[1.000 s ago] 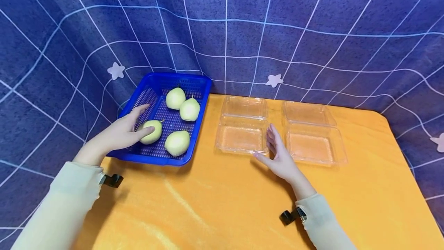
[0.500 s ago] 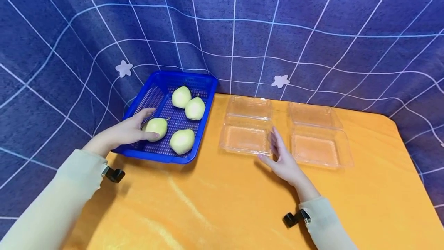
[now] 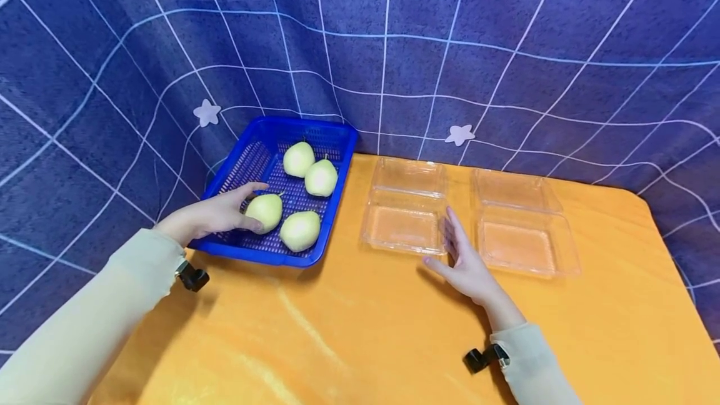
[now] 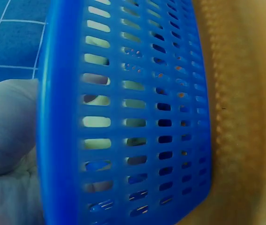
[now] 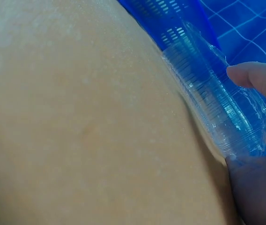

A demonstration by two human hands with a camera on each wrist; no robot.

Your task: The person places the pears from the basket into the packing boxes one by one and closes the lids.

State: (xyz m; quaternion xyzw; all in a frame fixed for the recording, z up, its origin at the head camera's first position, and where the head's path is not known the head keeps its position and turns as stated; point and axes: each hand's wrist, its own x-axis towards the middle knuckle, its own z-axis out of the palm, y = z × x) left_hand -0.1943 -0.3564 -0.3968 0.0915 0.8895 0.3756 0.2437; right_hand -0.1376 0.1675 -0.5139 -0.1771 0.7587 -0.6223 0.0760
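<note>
Table (image 3: 360, 330): blue basket (image 3: 281, 259), four pears (image 3: 267, 212), left hand (image 3: 219, 212) with fingers curled round one; two clear boxes (image 3: 402, 245), right hand (image 3: 465, 267) beside one, fingers spread, gripping nothing.

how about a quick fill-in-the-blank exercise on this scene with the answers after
The number of fruits in the blue basket is ____.
The hand inside that basket is the person's ____ one.
The lids of the two clear boxes are not closed but ____.

Missing words: four; left; open
</note>
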